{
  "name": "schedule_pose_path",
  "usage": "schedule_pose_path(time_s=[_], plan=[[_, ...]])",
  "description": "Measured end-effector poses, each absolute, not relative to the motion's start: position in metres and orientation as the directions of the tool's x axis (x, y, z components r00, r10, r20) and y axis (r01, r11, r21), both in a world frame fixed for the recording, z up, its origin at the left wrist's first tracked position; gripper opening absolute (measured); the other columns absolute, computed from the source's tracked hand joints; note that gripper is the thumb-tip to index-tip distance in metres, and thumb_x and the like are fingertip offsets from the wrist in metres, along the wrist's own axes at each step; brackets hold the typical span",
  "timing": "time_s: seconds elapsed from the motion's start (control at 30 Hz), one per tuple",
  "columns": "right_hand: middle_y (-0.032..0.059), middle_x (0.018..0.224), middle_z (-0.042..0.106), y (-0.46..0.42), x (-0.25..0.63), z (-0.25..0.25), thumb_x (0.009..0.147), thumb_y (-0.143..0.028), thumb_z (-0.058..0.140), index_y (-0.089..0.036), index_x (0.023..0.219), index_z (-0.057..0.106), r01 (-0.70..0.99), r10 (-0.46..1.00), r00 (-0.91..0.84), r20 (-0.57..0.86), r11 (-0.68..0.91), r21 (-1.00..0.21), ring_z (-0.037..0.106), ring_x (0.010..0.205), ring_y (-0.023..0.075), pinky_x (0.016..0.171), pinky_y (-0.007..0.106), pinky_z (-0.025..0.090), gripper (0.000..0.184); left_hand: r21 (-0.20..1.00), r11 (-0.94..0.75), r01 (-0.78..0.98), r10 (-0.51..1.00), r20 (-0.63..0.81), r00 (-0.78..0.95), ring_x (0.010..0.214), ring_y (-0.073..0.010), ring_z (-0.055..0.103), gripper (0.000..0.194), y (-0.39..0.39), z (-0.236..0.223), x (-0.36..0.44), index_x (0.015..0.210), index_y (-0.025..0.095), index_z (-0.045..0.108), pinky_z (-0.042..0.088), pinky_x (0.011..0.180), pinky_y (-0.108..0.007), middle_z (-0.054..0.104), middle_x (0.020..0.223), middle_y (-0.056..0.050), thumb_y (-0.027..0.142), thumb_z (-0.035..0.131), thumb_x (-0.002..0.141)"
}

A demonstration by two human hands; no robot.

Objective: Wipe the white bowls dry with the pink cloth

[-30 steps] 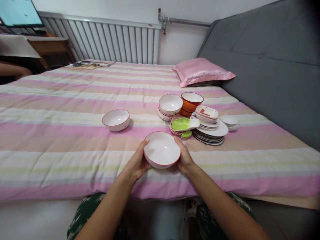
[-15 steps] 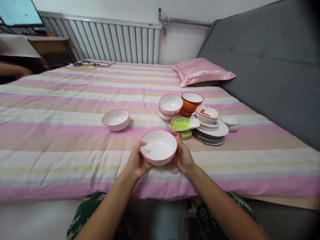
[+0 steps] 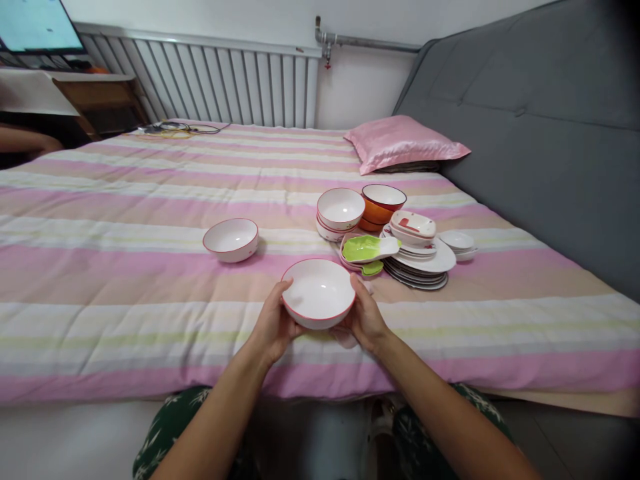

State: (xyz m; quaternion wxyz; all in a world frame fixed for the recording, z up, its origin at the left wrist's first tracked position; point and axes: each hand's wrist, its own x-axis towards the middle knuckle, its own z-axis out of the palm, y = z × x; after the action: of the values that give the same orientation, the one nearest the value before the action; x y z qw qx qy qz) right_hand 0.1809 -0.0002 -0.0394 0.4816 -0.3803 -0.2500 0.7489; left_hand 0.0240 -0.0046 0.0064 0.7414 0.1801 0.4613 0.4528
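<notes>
Between my two hands is a white bowl (image 3: 320,293) with a thin red rim, its inside facing up towards me. My left hand (image 3: 278,323) grips its left side, thumb over the rim. On the opposite side my right hand (image 3: 366,317) holds it, thumb at the rim and fingers underneath. A pale pink cloth (image 3: 345,337) shows partly below the right hand. A similar bowl (image 3: 231,240) sits alone to the left on the striped bed cover (image 3: 150,287). Beyond the held bowl stand stacked red-rimmed bowls (image 3: 341,210) and a green leaf-shaped dish (image 3: 365,248).
Orange bowls (image 3: 383,205), a pile of plates (image 3: 430,263) topped by rectangular dishes (image 3: 413,225), and small white dishes (image 3: 457,241) stand at the right. Farther back lie a pink pillow (image 3: 405,141) and cables (image 3: 185,128). A grey headboard (image 3: 535,113) borders the right side.
Both hands keep hold of the bowl, which has barely shifted. My left thumb sits slightly higher on the rim. The other dishes stay in place.
</notes>
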Motion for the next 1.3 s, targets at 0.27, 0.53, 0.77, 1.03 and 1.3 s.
schedule_pose_path(time_s=[0.27,0.53,0.77,1.03,1.3], plan=[[0.0036,0.098,0.074,0.005,0.179,-0.038,0.08,-0.048,0.053,-0.021,0.102,0.068,-0.674,0.945,-0.088,-0.314,-0.289,-0.68,0.068,0.093,0.0266,0.082,0.039,0.054,0.038,0.781,0.496,-0.38,0.868,-0.465,0.176,0.09,-0.0222,0.065,0.049,-0.008,0.005,0.024,0.119,0.019,0.059,0.052,0.062,-0.023,0.069,0.105,-0.009,0.051,0.051,0.084],[0.0059,0.081,0.075,0.001,0.179,-0.04,0.076,-0.047,0.056,-0.017,0.092,0.069,-0.661,0.93,-0.164,-0.33,-0.352,-0.663,0.068,0.093,0.0279,0.085,0.041,0.052,0.036,0.741,0.536,-0.405,0.843,-0.498,0.203,0.06,-0.0171,0.062,0.034,-0.004,0.003,0.017,0.101,0.019,0.064,0.049,0.055,-0.025,0.068,0.075,-0.003,0.041,0.064,0.075],[0.0036,0.085,0.074,0.002,0.177,-0.044,0.081,-0.054,0.055,-0.019,0.098,0.069,-0.657,0.953,-0.183,-0.24,-0.3,-0.692,0.068,0.088,0.0246,0.08,0.036,0.053,0.041,0.764,0.444,-0.468,0.873,-0.487,0.034,0.057,-0.0184,0.062,0.026,-0.004,-0.003,0.022,0.091,0.013,0.063,0.047,0.05,-0.025,0.066,0.066,-0.005,0.028,0.058,0.071],[0.0018,0.074,0.069,0.003,0.183,-0.041,0.08,-0.071,0.044,-0.02,0.109,0.063,-0.522,0.903,-0.336,-0.267,-0.415,-0.745,0.058,0.052,0.0141,0.047,0.024,0.047,0.062,0.758,0.278,-0.59,0.893,-0.431,-0.132,0.064,-0.0173,0.062,0.027,-0.001,0.0,0.025,0.091,0.015,0.064,0.048,0.047,-0.023,0.067,0.075,-0.002,0.025,0.059,0.067],[0.0028,0.085,0.071,0.004,0.182,-0.042,0.075,-0.053,0.064,-0.021,0.101,0.064,-0.525,0.911,-0.297,-0.287,-0.407,-0.748,0.066,0.069,0.0158,0.056,0.023,0.054,0.041,0.707,0.178,-0.685,0.912,-0.379,-0.154,0.071,-0.0165,0.063,0.027,-0.002,0.001,0.03,0.092,0.014,0.066,0.05,0.05,-0.021,0.069,0.085,-0.002,0.022,0.061,0.066]])
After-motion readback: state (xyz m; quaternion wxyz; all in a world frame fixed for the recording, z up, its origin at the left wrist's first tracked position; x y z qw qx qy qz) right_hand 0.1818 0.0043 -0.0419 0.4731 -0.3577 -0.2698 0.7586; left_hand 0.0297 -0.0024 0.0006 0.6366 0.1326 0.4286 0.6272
